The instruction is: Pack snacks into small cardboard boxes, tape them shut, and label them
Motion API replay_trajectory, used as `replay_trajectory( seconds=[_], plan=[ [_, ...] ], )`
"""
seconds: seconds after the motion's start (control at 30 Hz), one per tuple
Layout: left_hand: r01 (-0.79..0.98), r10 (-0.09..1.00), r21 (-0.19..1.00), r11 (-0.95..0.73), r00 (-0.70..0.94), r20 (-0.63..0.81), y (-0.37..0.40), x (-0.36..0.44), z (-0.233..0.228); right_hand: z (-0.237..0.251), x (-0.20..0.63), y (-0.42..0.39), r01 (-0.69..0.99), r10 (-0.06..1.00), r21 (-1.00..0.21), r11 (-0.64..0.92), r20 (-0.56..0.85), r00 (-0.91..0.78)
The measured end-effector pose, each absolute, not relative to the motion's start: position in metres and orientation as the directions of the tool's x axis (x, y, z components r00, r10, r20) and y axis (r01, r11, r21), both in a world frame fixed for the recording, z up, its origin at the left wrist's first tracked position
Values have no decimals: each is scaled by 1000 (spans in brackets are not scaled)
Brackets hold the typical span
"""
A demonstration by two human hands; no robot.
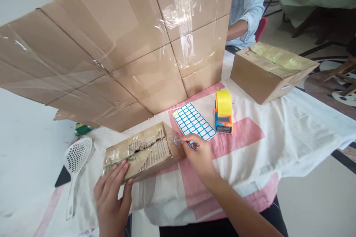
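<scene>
Left hand: fingers spread flat on the near left end of the small torn box, pressing it down, not curled around anything.
Right hand: fingertips pinched on a pen (only a short clear stretch shows) at the box's right end.
Small torn box: lies on the white and pink cloth, top ripped to bare corrugation.
Label sheet: blue-bordered stickers, just beyond the right hand.
Tape dispenser: orange with a yellow roll, beside the sheet.
Behind: big cardboard screen; second box; another person's sleeve.
Far left: white slotted scoop.
</scene>
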State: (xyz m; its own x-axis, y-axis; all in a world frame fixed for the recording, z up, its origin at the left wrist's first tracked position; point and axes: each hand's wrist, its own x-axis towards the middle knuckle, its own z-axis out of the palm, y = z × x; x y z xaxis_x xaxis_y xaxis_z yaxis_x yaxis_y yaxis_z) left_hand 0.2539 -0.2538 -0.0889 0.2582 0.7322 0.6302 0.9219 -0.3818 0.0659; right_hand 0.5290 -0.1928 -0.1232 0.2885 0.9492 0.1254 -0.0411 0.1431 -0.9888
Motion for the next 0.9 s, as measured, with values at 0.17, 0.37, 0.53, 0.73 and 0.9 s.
replay_trajectory(
  seconds=[0.17,0.37,0.53,0.73,0.9],
  plan=[
    [926,740,105,-362,217,636,-255,257,-89,-131,518,-197,-145,960,-981,126,84,267],
    [927,738,119,-355,200,644,-254,259,-88,-128,516,-201,-205,939,-962,182,108,327],
    [931,738,131,-339,177,652,-254,260,-86,-129,517,-200,-203,963,-964,172,121,241],
    [926,753,156,-342,171,636,-250,242,-85,-132,521,-202,-230,992,-968,97,114,-60],
    [908,757,202,-367,165,632,-248,231,-86,-124,522,-208,-384,993,-923,16,59,-100]
  ],
)
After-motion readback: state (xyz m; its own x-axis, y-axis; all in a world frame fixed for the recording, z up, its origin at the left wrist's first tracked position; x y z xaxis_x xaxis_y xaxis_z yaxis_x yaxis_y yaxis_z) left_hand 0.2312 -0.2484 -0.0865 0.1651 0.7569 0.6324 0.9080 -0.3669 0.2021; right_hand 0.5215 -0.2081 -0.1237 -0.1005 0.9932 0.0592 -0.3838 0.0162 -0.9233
